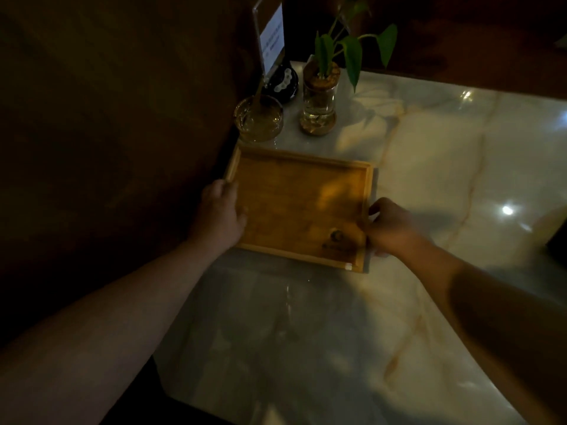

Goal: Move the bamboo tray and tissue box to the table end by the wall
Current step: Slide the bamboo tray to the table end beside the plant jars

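An empty bamboo tray [306, 167] lies flat on the white marble table [445, 154], close to the dark wall on the left. My left hand [219, 214] grips the tray's left rim, thumb inside it. My right hand [391, 228] holds the right rim near the front corner. No tissue box shows in this view.
Beyond the tray stand a glass ashtray [258, 119], a glass jar with a green plant [319, 102], a black round object [283, 82] and an acrylic sign stand [270, 38]. A dark object [557, 240] sits at the right edge. The dark wall [122, 118] borders the table's left side.
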